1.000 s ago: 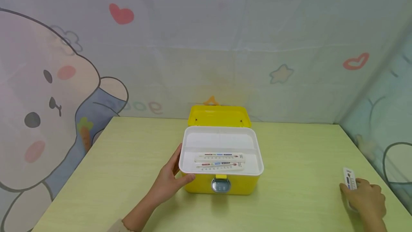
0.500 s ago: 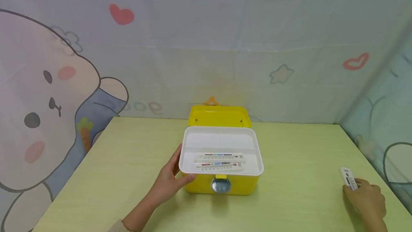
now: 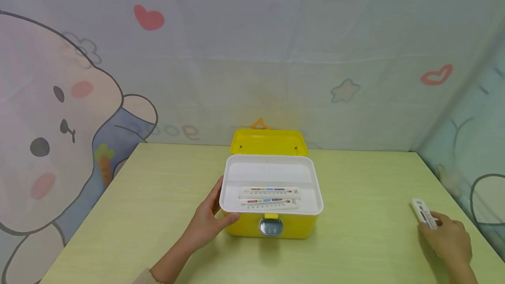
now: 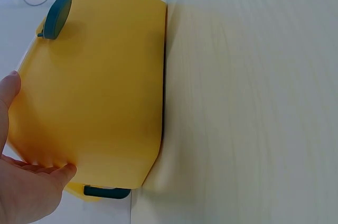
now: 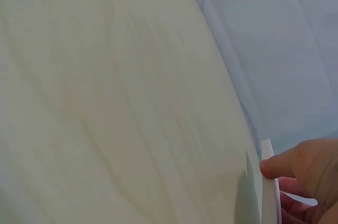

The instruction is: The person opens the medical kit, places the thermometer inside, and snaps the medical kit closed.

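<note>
A yellow storage box (image 3: 293, 226) with a grey-green front clasp (image 3: 271, 226) stands mid-table, its lid (image 3: 272, 141) tipped back. In its white tray (image 3: 252, 170) lie two white thermometers (image 3: 272, 193) with coloured print. My left hand (image 3: 207, 222) grips the box's left side, thumb at the front corner. The left wrist view gives the yellow side wall (image 4: 105, 86) and the fingers pressing it. Far right, my right hand (image 3: 447, 236) pinches another white thermometer (image 3: 422, 211), tilted above the table; its lower end is hidden by the hand. The right wrist view shows this thermometer (image 5: 268, 197) edge-on under the thumb.
The pale wooden table (image 3: 363, 214) meets a printed cloth backdrop (image 3: 244, 56) at its far edge. Another cloth (image 3: 481, 157) runs along the right edge, near my right hand. A dark handle (image 4: 108, 192) shows on the box in the left wrist view.
My right hand has raised the thermometer slightly and turned it, its upper end shifting left and away from me. The left hand and the box have stayed in place.
</note>
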`<move>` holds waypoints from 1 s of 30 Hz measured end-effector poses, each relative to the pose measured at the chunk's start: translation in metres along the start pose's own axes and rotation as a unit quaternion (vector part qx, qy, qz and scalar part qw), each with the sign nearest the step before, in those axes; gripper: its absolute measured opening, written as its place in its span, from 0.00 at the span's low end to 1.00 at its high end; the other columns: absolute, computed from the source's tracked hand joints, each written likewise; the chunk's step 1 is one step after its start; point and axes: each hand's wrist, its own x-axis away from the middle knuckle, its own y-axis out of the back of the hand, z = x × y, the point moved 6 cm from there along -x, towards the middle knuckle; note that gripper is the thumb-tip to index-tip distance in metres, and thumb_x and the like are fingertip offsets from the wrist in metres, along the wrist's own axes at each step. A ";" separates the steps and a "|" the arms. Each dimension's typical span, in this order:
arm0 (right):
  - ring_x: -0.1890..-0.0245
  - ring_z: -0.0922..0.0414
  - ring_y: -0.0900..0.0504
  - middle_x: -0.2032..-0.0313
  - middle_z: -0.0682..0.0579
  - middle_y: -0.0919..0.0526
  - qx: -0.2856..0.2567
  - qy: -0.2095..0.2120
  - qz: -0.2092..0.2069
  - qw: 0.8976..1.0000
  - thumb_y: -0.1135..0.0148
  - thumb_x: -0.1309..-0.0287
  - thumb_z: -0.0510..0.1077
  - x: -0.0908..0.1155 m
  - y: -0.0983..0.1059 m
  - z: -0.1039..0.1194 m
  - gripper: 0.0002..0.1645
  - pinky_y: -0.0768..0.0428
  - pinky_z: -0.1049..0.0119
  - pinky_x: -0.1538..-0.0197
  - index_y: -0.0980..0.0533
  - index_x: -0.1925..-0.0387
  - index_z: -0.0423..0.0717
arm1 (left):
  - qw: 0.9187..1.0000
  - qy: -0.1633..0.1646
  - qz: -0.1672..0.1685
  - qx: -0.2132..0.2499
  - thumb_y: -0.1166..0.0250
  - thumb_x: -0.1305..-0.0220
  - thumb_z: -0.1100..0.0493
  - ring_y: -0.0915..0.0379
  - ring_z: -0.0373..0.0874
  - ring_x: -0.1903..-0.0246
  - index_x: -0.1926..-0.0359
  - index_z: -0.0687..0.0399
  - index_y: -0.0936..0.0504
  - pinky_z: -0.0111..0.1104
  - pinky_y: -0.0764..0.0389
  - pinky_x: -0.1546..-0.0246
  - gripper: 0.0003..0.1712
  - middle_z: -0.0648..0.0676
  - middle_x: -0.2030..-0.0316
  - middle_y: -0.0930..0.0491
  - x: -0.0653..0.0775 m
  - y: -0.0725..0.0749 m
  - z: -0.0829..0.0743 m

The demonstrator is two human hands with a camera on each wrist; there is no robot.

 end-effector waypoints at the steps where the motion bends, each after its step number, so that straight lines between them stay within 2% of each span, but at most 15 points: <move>1: 0.63 0.38 0.27 0.55 0.30 0.28 0.000 0.005 -0.004 1.000 0.45 0.46 0.51 0.000 0.000 0.001 0.35 0.32 0.57 0.74 0.35 0.43 0.30 | 1.000 0.000 0.000 0.000 0.31 0.47 0.60 0.44 0.47 0.35 0.28 0.41 0.57 0.45 0.41 0.36 0.54 0.49 0.31 0.46 0.000 0.000 0.000; 9: 0.60 0.36 0.30 0.56 0.29 0.28 0.002 0.042 -0.014 0.999 0.45 0.44 0.50 -0.002 0.002 0.013 0.33 0.33 0.52 0.69 0.35 0.44 0.29 | 1.000 -0.002 -0.001 -0.004 0.31 0.47 0.59 0.44 0.47 0.35 0.28 0.40 0.57 0.46 0.41 0.36 0.54 0.48 0.31 0.46 0.000 0.000 0.001; 18: 0.61 0.34 0.30 0.57 0.27 0.31 0.006 0.066 -0.016 0.998 0.46 0.44 0.49 -0.003 0.006 0.028 0.32 0.33 0.52 0.70 0.34 0.44 0.30 | 1.000 0.011 -0.004 -0.003 0.31 0.48 0.61 0.44 0.47 0.35 0.28 0.41 0.57 0.46 0.41 0.36 0.54 0.48 0.31 0.46 0.000 0.000 0.001; 30: 0.65 0.36 0.28 0.61 0.29 0.27 0.002 0.129 -0.040 0.991 0.43 0.46 0.46 -0.003 0.001 0.049 0.28 0.34 0.56 0.73 0.30 0.49 0.30 | 1.000 0.016 -0.005 -0.002 0.31 0.48 0.61 0.44 0.46 0.34 0.28 0.40 0.56 0.45 0.41 0.36 0.54 0.47 0.31 0.46 0.000 0.000 0.001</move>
